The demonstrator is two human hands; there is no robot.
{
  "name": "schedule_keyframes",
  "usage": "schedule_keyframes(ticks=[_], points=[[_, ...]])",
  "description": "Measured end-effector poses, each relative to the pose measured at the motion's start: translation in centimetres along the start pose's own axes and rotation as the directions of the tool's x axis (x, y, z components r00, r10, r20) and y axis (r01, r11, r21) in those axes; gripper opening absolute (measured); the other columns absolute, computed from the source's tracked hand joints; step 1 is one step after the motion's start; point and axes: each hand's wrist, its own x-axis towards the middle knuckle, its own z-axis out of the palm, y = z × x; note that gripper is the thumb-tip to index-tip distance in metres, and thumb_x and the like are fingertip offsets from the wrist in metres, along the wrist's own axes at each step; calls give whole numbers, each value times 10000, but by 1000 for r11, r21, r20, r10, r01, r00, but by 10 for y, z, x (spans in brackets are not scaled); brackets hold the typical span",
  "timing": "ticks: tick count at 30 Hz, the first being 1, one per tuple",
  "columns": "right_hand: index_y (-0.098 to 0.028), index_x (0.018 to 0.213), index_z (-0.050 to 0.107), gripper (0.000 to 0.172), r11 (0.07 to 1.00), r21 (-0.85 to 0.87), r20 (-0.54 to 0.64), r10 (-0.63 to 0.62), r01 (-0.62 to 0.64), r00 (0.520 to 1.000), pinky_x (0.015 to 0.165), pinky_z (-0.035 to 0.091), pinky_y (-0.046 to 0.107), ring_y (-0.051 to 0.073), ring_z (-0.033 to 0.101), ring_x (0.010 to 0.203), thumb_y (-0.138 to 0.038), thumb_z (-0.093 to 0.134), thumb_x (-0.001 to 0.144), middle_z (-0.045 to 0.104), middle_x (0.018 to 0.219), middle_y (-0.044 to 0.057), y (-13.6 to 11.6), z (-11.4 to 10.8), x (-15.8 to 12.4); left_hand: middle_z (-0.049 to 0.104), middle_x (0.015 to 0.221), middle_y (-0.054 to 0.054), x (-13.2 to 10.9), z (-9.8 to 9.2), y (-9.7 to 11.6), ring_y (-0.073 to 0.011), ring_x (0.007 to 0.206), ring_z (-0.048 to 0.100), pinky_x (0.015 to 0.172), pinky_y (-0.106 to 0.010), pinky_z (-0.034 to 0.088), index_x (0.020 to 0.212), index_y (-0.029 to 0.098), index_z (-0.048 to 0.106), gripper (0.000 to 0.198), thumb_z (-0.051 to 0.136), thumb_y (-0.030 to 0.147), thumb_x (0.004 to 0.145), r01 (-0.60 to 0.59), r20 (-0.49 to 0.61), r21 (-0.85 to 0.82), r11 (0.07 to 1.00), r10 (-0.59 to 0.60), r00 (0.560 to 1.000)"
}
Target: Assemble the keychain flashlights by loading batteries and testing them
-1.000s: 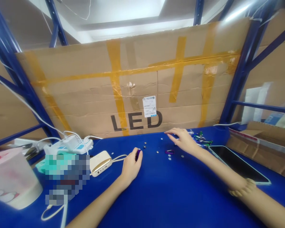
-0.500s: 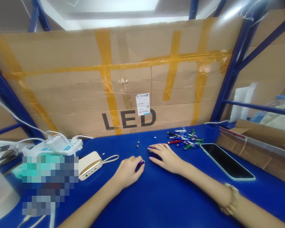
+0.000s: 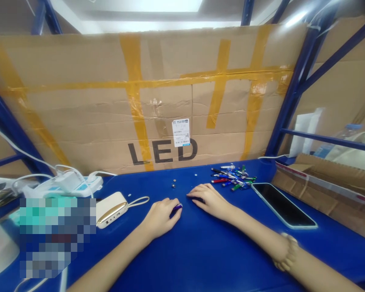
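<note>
My left hand (image 3: pixel 162 215) rests on the blue tabletop (image 3: pixel 197 259), its fingers closed round a small shiny purple tube-like piece (image 3: pixel 178 207); one end shows between thumb and index finger. Just right of it, my right hand (image 3: pixel 212 200) lies low over the table, its thumb and fingers drawn together. A tiny dark thing seems to be at its fingertips, too small to make out. Beyond both hands, a tiny metallic part (image 3: pixel 173 185) and a small round disc (image 3: pixel 174 180) lie on the table. Behind my right hand is a pile of small colourful metallic tubes (image 3: pixel 233 177).
A phone (image 3: pixel 284 205) and an open cardboard box (image 3: pixel 325 194) lie at the right. On the left are a white power bank (image 3: pixel 112 209) with a strap loop, a power strip (image 3: pixel 91 184) with cables, and a blurred patch. A big carton (image 3: pixel 164 101) closes off the back.
My right hand's fingers and thumb have come closer together and moved slightly left. My left hand still holds the purple piece. The whole view has shifted a little.
</note>
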Motion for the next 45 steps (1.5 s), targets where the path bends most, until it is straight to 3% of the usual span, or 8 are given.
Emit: schedule_keyframes(ticks=[11, 31, 45], points=[[-231, 979, 652, 185, 995, 7, -37, 104, -104, 994, 803, 404, 343, 196, 566, 914, -191, 594, 807, 685, 923, 25, -2, -6, 1, 599, 704, -16, 0, -1, 0, -149, 637, 561, 579, -240, 409, 843, 207, 553, 234, 340, 295, 883, 13, 2, 0, 1000, -13, 1000], [-158, 943, 654, 197, 913, 351, 19, 217, -210, 976, 685, 473, 243, 144, 627, 746, -190, 618, 752, 693, 841, 43, 12, 2, 2, 589, 710, -25, 1, -1, 0, -158, 630, 570, 582, -250, 410, 883, 202, 561, 273, 324, 340, 890, 51, 34, -7, 999, -51, 998], [-199, 851, 687, 114, 969, 210, -71, 146, -128, 987, 670, 442, 230, 138, 611, 741, -214, 645, 746, 694, 812, 20, 8, -1, 1, 597, 718, -26, 0, 0, 0, -163, 639, 572, 583, -248, 404, 870, 205, 566, 258, 338, 323, 885, 25, 16, -1, 1000, -25, 1000]])
